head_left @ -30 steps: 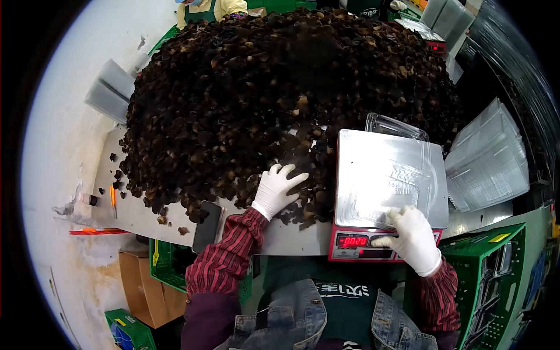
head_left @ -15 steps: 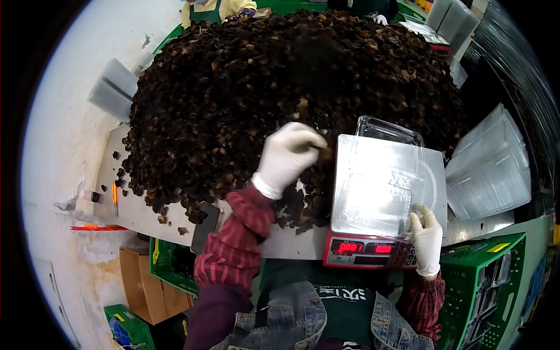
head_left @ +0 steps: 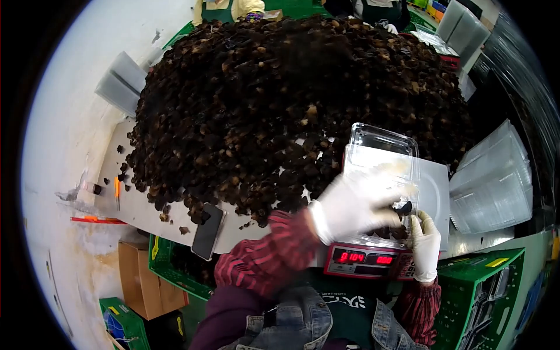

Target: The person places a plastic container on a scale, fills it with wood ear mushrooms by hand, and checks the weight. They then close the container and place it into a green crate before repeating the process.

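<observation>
My left hand, in a white glove and blurred by motion, hovers over a clear plastic container with its fingers apart. The container lies on the metal pan of a red digital scale, whose left display appears to read 0.104. Dark wood ear mushroom pieces show at the container's near end, partly covered by my left hand. My right hand, also gloved, pinches the container's right near edge. Beyond both hands rises a large heap of dark wood ear mushrooms.
Stacked clear containers stand right of the scale, with more containers at the far left. A phone lies at the table's near edge. Green crates and a cardboard box sit below. Two people are across the heap.
My left hand has moved from the heap's near edge rightward over the container. Mushroom pieces now show in it, and the display went from 0.001 to 0.104. My right hand stays at the container's edge.
</observation>
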The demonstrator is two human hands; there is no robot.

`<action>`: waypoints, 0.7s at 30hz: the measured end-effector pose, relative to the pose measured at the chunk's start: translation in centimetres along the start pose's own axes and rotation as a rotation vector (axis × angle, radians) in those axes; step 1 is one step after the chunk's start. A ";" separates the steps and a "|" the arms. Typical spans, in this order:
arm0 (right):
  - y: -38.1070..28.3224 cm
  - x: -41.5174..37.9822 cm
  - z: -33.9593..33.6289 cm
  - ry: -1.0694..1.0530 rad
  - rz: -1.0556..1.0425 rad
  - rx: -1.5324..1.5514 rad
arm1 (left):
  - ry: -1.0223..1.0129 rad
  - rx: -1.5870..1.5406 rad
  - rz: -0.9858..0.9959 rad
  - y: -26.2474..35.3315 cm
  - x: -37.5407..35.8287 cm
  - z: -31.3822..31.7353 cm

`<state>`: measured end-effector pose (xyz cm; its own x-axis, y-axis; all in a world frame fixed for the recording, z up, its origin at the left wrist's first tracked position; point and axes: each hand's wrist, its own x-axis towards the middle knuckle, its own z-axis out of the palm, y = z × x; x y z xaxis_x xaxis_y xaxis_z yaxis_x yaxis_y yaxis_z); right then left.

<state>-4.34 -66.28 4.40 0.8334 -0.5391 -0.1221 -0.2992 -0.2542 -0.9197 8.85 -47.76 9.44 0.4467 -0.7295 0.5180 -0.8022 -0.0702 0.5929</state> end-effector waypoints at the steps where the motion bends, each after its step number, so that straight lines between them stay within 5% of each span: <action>1: -0.4 -0.2 -0.1 0.025 -0.024 0.047 | 0.109 -0.015 -0.112 -1.7 -0.3 -0.9; 4: -0.3 -0.2 -0.9 0.078 -0.005 0.039 | 0.197 0.132 -0.408 -11.0 -2.7 -2.7; 6: 0.7 0.0 -0.9 0.095 -0.014 -0.017 | 0.012 0.404 -0.449 -17.5 -6.3 -1.3; 9: 1.0 -0.4 -0.9 0.074 -0.063 -0.113 | -0.334 0.563 -0.380 -16.9 -9.0 0.5; 12: 0.6 -0.6 -0.8 0.078 -0.046 -0.111 | -0.297 0.548 -0.212 -15.2 -10.1 0.1; 15: 1.7 -0.3 -0.7 0.136 -0.132 -0.185 | -0.267 0.575 -0.297 -15.6 -11.0 -0.7; 21: -0.9 -2.1 -1.8 0.235 -0.325 -0.346 | 0.136 0.145 -0.462 -18.5 -10.5 -1.9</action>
<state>-6.66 -66.33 6.10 0.7940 -0.5437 0.2720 -0.2118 -0.6668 -0.7145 19.74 -37.53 -5.77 0.8081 -0.5052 0.3028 -0.5506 -0.4655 0.6929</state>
